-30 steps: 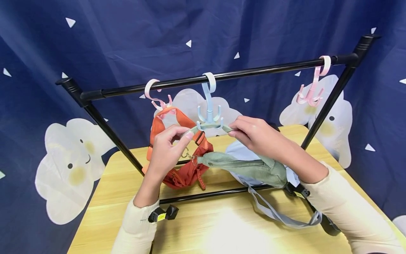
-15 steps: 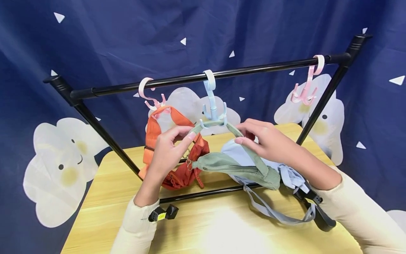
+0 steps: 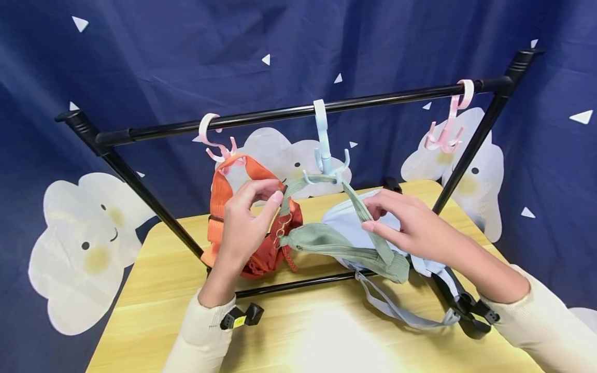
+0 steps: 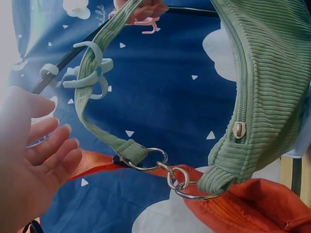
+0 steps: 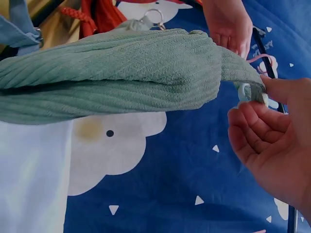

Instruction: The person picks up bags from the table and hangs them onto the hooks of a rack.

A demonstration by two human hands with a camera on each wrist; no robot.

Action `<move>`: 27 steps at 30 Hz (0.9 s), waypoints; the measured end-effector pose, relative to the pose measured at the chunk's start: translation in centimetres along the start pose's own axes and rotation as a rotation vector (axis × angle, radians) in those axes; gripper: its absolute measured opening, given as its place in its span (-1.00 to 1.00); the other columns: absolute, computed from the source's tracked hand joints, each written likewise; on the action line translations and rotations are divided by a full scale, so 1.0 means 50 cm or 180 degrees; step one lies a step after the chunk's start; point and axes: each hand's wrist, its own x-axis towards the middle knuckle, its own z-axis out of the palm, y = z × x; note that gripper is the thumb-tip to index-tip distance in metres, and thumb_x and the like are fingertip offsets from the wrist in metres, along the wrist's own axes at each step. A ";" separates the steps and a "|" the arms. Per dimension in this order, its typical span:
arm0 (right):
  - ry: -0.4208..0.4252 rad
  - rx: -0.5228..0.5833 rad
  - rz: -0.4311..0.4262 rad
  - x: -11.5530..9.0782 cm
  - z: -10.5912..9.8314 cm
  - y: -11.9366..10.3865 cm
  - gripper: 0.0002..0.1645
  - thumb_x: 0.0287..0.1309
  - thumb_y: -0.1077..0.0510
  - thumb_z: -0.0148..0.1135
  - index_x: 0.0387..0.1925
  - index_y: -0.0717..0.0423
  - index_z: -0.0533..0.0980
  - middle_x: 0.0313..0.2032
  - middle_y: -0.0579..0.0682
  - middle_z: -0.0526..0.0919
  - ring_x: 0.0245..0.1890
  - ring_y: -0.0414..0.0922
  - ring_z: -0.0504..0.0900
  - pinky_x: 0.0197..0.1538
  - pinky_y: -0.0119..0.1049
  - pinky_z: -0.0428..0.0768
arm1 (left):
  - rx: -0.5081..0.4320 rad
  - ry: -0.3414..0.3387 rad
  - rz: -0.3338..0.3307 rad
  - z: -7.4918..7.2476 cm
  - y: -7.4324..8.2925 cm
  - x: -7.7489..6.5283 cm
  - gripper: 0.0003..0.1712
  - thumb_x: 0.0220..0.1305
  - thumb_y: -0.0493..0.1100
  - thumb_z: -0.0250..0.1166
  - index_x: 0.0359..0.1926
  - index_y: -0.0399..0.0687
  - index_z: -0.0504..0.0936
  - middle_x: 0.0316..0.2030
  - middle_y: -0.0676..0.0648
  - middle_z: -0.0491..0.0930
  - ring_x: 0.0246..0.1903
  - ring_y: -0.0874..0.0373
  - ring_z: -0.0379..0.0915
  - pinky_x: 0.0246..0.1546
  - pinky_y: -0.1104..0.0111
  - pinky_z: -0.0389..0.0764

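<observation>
A green corduroy bag (image 3: 345, 256) hangs by its strap (image 3: 356, 199) from a light blue four-pronged hook (image 3: 323, 129) on the rack. My left hand (image 3: 247, 220) is beside the strap's left side; in the left wrist view its relaxed fingers (image 4: 48, 150) are apart from it. Metal rings (image 4: 182, 177) join strap and bag at that end. My right hand (image 3: 415, 223) lightly holds the strap's right side, with the strap between thumb and fingers (image 5: 257, 114). The bag's body hangs below the hands, tilted lengthwise.
An orange-red bag (image 3: 219, 199) hangs from a pink hook (image 3: 207, 127) at left. Another pink hook (image 3: 450, 124) is near the right post of the black rack (image 3: 270, 115). A light blue bag (image 3: 342, 220) with loose straps lies on the wooden table (image 3: 182, 290) behind the green bag.
The left fingers have let go of the strap. My right hand has slid down and right along it. The blue hook has turned and shifted slightly right, and the strap stays on it.
</observation>
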 end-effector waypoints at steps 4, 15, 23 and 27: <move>0.0038 -0.0050 0.0041 -0.023 -0.007 0.001 -0.54 0.16 0.28 0.47 0.09 -0.02 0.60 -0.23 -0.24 0.60 -0.23 -0.35 0.55 -0.15 -0.54 0.49 | 0.0005 0.0034 0.0189 0.004 0.008 -0.009 -0.76 0.39 -0.20 0.35 0.03 -0.13 0.74 -0.17 -0.04 0.72 -0.17 0.18 0.62 -0.01 0.46 0.63; 0.0034 -0.0051 0.0305 -0.085 -0.016 0.003 -0.50 0.16 0.29 0.47 0.13 -0.07 0.62 -0.21 -0.29 0.65 -0.23 -0.36 0.58 -0.22 -0.58 0.48 | -0.0170 -0.0662 0.0158 0.025 0.019 -0.052 -0.89 0.38 -0.24 0.37 -0.12 -0.09 0.76 -0.33 0.02 0.74 -0.40 0.29 0.56 -0.33 0.47 0.58; 0.0021 -0.0106 0.0389 -0.125 -0.026 0.019 -0.48 0.07 0.32 0.52 0.06 -0.10 0.64 -0.24 -0.33 0.66 -0.24 -0.43 0.58 -0.24 -0.61 0.47 | 0.0023 -0.1587 0.0304 0.070 0.018 -0.086 -0.88 0.44 -0.09 0.32 -0.14 0.06 0.76 -0.24 0.15 0.73 -0.27 0.38 0.59 -0.24 0.48 0.65; -0.0005 -0.0241 0.0295 -0.142 -0.020 0.035 -0.52 0.07 0.30 0.51 0.04 -0.05 0.64 -0.27 -0.33 0.65 -0.29 -0.44 0.56 -0.27 -0.61 0.46 | 0.0020 -0.2004 0.0545 0.089 0.014 -0.097 -0.86 0.45 -0.09 0.31 -0.12 0.04 0.77 -0.26 0.14 0.74 -0.26 0.44 0.59 -0.19 0.56 0.63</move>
